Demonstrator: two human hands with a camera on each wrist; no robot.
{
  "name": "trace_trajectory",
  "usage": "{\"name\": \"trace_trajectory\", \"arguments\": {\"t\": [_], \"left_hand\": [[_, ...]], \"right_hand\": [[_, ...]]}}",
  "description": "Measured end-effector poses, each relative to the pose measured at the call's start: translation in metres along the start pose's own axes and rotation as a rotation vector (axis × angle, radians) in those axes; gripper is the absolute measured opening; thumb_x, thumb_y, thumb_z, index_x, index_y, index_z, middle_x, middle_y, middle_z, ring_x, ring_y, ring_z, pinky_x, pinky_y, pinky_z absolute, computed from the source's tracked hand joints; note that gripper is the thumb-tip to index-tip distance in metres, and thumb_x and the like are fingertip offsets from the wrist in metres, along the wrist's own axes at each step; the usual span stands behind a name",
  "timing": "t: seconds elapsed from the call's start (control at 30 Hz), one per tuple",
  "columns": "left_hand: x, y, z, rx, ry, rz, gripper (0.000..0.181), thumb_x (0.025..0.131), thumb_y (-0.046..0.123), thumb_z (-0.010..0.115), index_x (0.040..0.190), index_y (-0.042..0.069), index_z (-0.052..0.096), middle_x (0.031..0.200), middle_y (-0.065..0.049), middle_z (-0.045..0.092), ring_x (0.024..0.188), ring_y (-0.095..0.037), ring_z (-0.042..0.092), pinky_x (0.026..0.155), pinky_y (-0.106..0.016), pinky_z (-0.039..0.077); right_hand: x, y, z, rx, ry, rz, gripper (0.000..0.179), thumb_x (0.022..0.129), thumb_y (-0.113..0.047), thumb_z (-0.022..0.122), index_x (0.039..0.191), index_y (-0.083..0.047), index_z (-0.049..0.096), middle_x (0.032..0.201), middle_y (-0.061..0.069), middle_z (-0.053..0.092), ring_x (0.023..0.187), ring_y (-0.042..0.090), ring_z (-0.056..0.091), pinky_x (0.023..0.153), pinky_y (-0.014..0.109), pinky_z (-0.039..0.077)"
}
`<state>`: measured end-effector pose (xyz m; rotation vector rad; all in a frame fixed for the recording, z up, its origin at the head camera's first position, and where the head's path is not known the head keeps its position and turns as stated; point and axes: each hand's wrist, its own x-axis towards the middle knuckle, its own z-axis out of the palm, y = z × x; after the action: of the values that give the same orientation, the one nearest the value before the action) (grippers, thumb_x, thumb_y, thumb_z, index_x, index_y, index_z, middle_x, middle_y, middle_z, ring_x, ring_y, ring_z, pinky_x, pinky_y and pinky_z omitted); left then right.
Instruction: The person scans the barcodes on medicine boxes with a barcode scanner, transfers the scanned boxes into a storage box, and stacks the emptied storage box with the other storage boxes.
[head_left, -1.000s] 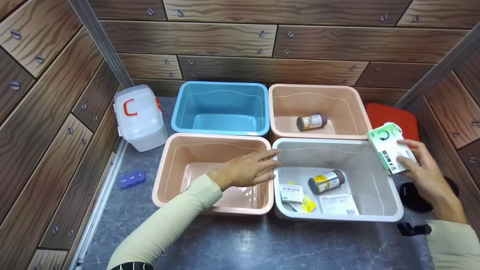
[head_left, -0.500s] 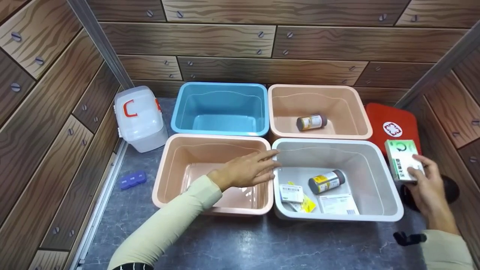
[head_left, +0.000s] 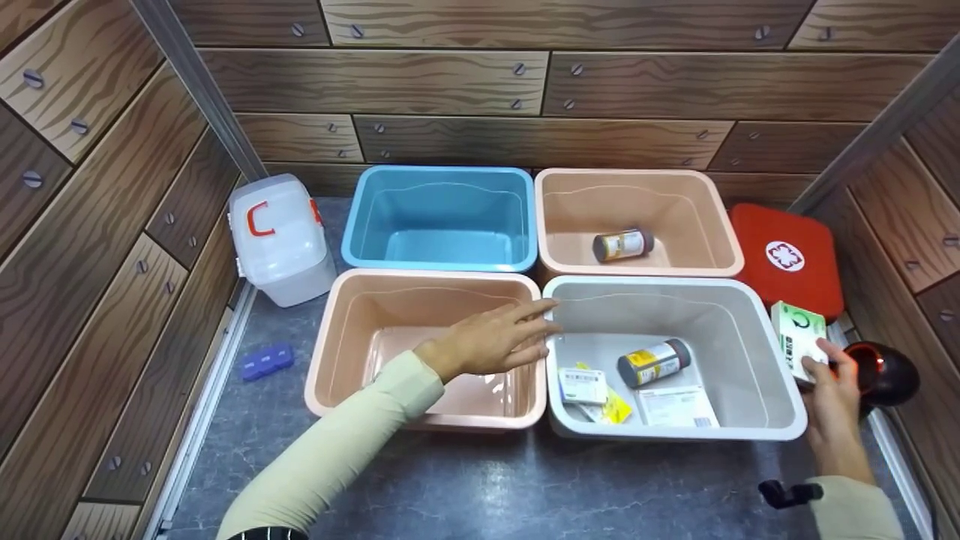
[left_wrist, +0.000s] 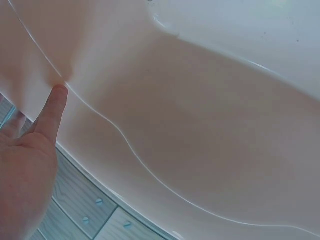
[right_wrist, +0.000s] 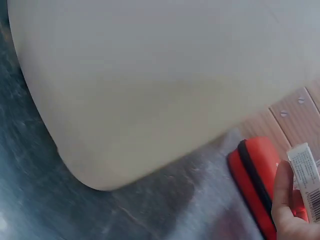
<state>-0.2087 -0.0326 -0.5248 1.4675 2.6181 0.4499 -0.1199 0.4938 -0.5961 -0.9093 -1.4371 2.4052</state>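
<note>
My right hand [head_left: 836,401] pinches a green and white medicine box [head_left: 796,334] just outside the right side of the grey tub [head_left: 671,433]. Beside that hand sits a round black device [head_left: 900,379] with a red glow, which tints my fingers. The box's narrow printed side shows in the right wrist view. My left hand [head_left: 491,341] reaches over the front peach tub [head_left: 427,421], fingers straight, tips at the grey tub's left rim. In the grey tub lie a dark bottle [head_left: 654,363] with a yellow label, a flat white box [head_left: 679,408], a small white box [head_left: 583,386] and a yellow packet [head_left: 616,409].
Behind stand a blue tub [head_left: 442,266] and another peach tub [head_left: 645,176] holding a dark bottle [head_left: 624,244]. A red first-aid case [head_left: 787,232] is at the back right. Left are a white lidded box [head_left: 277,240] and a purple pill case [head_left: 267,361]. Wood-patterned walls enclose the space.
My right hand has carried the medicine box down from the grey tub's right rim to beside the black device, where a red glow now shows. The left hand has stayed put.
</note>
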Motion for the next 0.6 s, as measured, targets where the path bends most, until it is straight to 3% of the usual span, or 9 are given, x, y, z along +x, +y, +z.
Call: {"name": "trace_trajectory", "arguments": {"t": [0.17, 0.33, 0.43, 0.6], "left_hand": [[-0.001, 0.000, 0.000, 0.006, 0.011, 0.011, 0.049, 0.117, 0.045, 0.046, 0.160, 0.023, 0.054, 0.178, -0.008, 0.035, 0.153, -0.035, 0.052, 0.126, -0.049, 0.046], [0.000, 0.000, 0.000, 0.007, 0.010, 0.014, 0.049, 0.117, 0.045, 0.046, 0.160, 0.023, 0.054, 0.179, -0.007, 0.034, 0.156, -0.033, 0.049, 0.128, -0.048, 0.043], [-0.001, 0.000, 0.000, 0.010, 0.011, 0.016, 0.049, 0.117, 0.045, 0.046, 0.160, 0.023, 0.054, 0.179, -0.007, 0.034, 0.155, -0.033, 0.050, 0.127, -0.048, 0.044], [-0.001, 0.001, -0.001, 0.009, 0.012, 0.019, 0.049, 0.117, 0.044, 0.046, 0.160, 0.022, 0.053, 0.178, -0.008, 0.035, 0.154, -0.035, 0.051, 0.126, -0.049, 0.045]], "right_hand": [[-0.006, 0.008, -0.002, -0.074, 0.075, 0.041, 0.036, 0.110, -0.011, 0.062, 0.136, -0.036, 0.056, 0.101, -0.011, 0.065, 0.080, 0.006, 0.065, 0.066, 0.022, 0.057], [-0.008, 0.014, -0.001, -0.049, 0.147, 0.071, 0.037, 0.109, -0.012, 0.065, 0.134, -0.037, 0.058, 0.097, -0.010, 0.064, 0.086, 0.005, 0.062, 0.066, 0.021, 0.057], [-0.011, 0.017, 0.000, -0.049, 0.160, 0.060, 0.037, 0.108, -0.012, 0.065, 0.133, -0.037, 0.057, 0.095, -0.008, 0.065, 0.083, 0.006, 0.064, 0.065, 0.022, 0.058], [-0.018, 0.024, 0.005, -0.116, 0.173, -0.036, 0.036, 0.108, -0.005, 0.061, 0.129, -0.034, 0.059, 0.089, -0.006, 0.064, 0.072, 0.008, 0.067, 0.059, 0.021, 0.058]]}}
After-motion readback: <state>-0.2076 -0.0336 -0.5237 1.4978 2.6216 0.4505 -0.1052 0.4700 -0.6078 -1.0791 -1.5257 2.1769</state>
